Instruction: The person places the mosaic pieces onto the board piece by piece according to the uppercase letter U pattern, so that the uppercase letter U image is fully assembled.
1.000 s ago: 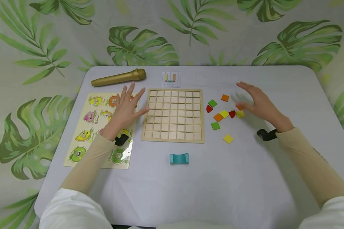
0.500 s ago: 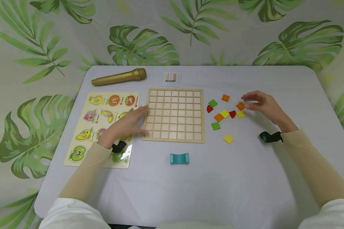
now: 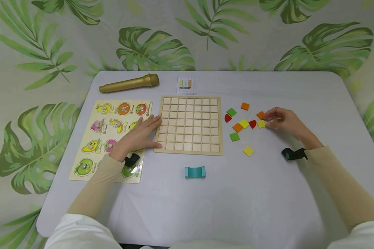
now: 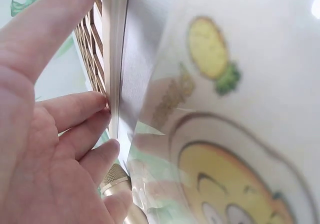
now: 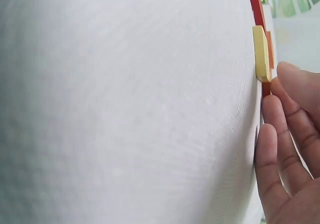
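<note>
A square wooden grid board (image 3: 189, 126) lies in the middle of the table. My left hand (image 3: 138, 135) rests at its left edge, thumb and fingers spread and touching the frame; the left wrist view shows these fingers (image 4: 82, 109) against the rim. On the right, my right hand (image 3: 285, 121) is low over the table with loosely bent fingers. Its fingertips are at an orange square tile (image 3: 260, 115) and a yellow square tile (image 3: 261, 124). In the right wrist view, the thumb stands a little apart from the fingers, beside the yellow tile (image 5: 260, 54); nothing is visibly gripped.
Several more orange, green, yellow and red tiles lie between board and right hand, among them a green square (image 3: 234, 137). A pattern card (image 3: 186, 85) and a gold microphone (image 3: 129, 84) are behind. A fruit puzzle board (image 3: 93, 135) lies left, a teal block (image 3: 195, 172) in front.
My left hand has turned and come down to the board's left edge. The right hand has lowered, its fingers bending towards the tiles, and the orange tile there has shifted slightly.
</note>
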A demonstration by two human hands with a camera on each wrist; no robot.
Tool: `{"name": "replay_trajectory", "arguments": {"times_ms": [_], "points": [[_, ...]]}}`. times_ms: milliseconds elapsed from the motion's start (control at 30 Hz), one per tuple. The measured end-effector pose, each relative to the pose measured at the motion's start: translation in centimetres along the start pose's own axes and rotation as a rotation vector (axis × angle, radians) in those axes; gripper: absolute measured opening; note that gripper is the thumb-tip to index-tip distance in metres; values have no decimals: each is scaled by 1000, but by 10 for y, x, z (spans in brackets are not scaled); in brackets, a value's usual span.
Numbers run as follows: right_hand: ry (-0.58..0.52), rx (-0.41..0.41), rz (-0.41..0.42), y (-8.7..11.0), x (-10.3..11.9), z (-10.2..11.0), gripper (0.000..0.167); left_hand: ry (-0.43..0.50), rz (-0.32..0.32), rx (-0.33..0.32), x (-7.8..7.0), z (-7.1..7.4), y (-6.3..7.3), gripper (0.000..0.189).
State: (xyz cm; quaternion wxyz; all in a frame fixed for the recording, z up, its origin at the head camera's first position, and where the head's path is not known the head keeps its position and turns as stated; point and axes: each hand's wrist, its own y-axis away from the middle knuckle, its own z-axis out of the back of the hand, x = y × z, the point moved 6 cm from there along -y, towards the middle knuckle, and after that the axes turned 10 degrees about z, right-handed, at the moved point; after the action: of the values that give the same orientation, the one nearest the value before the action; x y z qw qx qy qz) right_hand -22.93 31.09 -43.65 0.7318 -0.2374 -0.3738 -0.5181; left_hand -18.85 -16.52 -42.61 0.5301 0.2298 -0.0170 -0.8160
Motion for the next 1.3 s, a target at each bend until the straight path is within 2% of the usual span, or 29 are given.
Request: {"name": "replay_trajectory", "arguments": {"times_ms": [167,467,800,933,1067,1300], "points": [[75,23,20,0,5,-5,25,-7,22,5,1,0,1,96],[140,30,25,0,5,-12,22,-8,19,5,4,-1,0,97],[157,4,22,4,12,-10,22,21,-7,-8,2,0,1,95],[123,15,-33,4,7,-8,21,23,1,1,3,-1,0,97],[42,22,-84,4,1,-5,26,14,10,33,2,-2,1,106],[-149,-28,-48,-5,15,-1,25,-39,11,48,0,-3,1,115]]}}
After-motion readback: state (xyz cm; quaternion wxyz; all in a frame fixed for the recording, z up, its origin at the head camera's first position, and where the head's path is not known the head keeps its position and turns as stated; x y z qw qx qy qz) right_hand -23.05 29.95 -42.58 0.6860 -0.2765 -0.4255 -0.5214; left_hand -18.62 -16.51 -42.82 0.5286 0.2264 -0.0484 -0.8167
